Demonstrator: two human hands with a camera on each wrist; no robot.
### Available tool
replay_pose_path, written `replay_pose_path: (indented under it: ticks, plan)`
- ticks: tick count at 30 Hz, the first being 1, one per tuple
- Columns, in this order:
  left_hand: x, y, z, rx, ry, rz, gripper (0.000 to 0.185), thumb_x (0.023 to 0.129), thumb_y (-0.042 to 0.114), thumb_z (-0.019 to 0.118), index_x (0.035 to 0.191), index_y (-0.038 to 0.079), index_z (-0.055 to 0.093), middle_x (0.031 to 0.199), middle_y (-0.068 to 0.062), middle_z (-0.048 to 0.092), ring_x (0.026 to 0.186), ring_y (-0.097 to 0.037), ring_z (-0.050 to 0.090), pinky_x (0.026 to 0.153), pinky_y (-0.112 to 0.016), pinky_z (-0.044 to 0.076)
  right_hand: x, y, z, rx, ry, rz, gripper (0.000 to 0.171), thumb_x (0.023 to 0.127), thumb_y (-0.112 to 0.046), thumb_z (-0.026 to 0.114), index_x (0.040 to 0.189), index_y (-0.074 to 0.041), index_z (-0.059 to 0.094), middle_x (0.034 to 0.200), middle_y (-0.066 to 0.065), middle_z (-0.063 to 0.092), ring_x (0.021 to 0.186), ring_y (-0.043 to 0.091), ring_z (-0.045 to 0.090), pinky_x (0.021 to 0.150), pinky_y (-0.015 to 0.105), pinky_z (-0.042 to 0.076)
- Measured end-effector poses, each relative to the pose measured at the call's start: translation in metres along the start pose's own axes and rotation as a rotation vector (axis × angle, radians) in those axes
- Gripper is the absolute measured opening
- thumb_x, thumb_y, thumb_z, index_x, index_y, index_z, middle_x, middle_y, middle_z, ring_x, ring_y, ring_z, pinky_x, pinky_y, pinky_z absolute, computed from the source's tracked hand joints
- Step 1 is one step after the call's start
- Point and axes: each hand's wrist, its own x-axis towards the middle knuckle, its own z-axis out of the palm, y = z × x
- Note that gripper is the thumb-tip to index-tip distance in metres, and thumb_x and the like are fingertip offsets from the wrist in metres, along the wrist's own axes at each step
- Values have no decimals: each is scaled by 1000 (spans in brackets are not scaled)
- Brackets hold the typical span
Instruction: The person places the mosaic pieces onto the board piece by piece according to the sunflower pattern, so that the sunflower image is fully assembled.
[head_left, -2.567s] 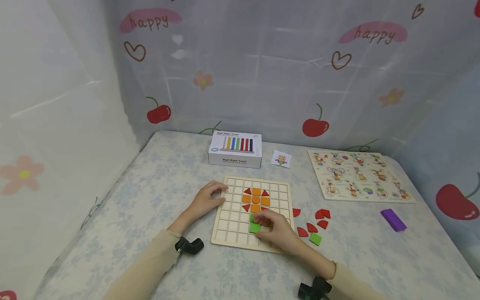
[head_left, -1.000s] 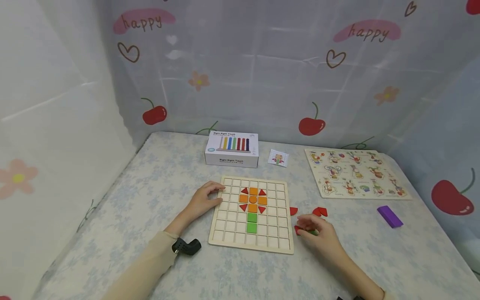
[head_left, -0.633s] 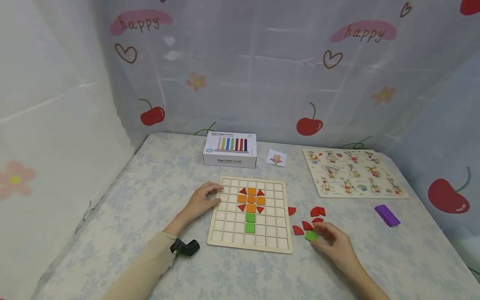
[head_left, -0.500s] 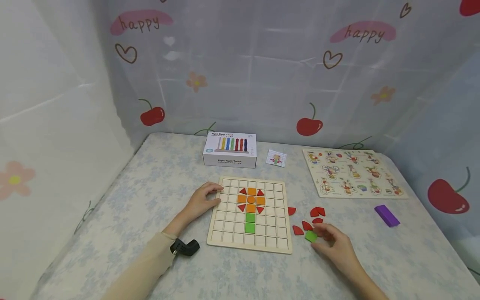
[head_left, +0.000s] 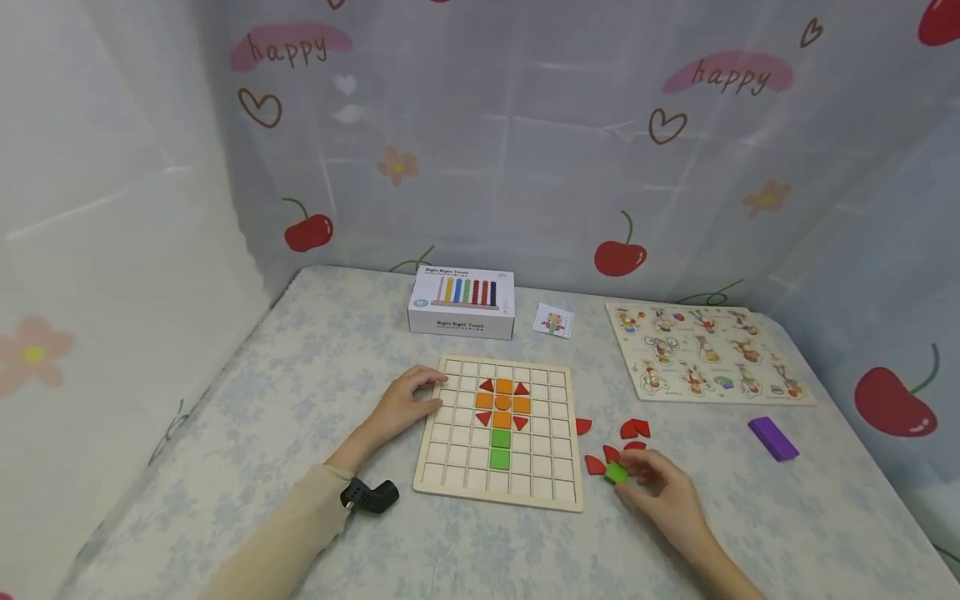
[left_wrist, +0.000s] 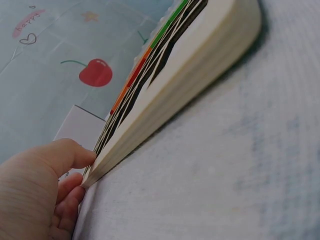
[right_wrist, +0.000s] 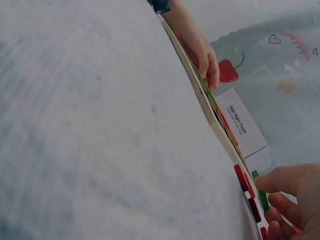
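My left hand (head_left: pixel 405 402) holds the left edge of a wooden grid board (head_left: pixel 442 477). In the left wrist view its thumb lies on the board's rim and the other fingers curl by the side. Set in the grid are orange squares (head_left: pixel 505 387) around an orange disc (head_left: pixel 502 403), red triangles (head_left: pixel 521 388) at the corners, and two green squares (head_left: pixel 500 459) below. Right of the board, my right hand (head_left: pixel 663 493) pinches a loose green square tile (head_left: pixel 617 473) between thumb and fingers, slightly tilted. Several red quarter-circle pieces (head_left: pixel 595 465) lie around it, one partly behind the fingers.
A white box (head_left: pixel 461 323) and a small pattern card (head_left: pixel 553 321) stand behind the board. At the right lie a picture puzzle board (head_left: pixel 705 354) and a purple block (head_left: pixel 773 438). A patterned cloth covers the table, with curtains behind.
My right hand went from the green squares on the board to the loose pieces at the right. It now grips the loose green tile and has tilted it up. My left hand stays put.
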Motion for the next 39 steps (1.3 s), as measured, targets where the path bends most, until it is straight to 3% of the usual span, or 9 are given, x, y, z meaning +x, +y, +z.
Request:
replay_pose_path:
  ticks: [4,13,19,26,29,39]
  plan:
    - [0,0,0,-9,3,-3,33,88,11,66,121,11,63,126,-5,58,121,-24,54,107,-44,42,4,-11,11,92,-27,-66,39,72,-4,80,108,-7,68,104,7,68,86,-4,57,73,16,50]
    - [1,-3,3,-11,-5,15,34,88,12,67,121,11,63,125,-6,58,121,-25,54,106,-44,43,14,-50,54,268,-277,-189,33,75,-5,78,107,-8,67,102,4,66,87,9,57,74,18,51]
    - [1,-2,6,-27,-20,15,34,88,12,66,122,11,63,126,-5,57,122,-25,53,107,-44,43,15,-62,78,329,-377,-290,31,75,-5,77,105,-7,67,103,7,65,89,15,59,78,20,53]
    - [1,-1,3,-5,-5,33,34,88,12,66,122,11,63,125,-5,58,120,-25,54,105,-45,44,16,-65,89,289,-376,-355,34,74,-6,79,106,-9,67,103,6,66,89,18,59,77,22,53]
    - [1,-1,2,-7,-5,27,34,88,12,66,122,12,63,126,-4,58,120,-24,54,105,-45,44,15,-68,90,301,-367,-360,32,75,0,77,105,-4,67,101,11,66,88,24,59,74,25,54]
    - [1,-4,0,-9,-4,11,34,88,13,67,121,13,64,126,-3,58,120,-23,54,105,-44,44,8,-99,77,285,-331,-453,24,76,8,72,98,3,67,95,16,67,83,28,60,72,30,56]
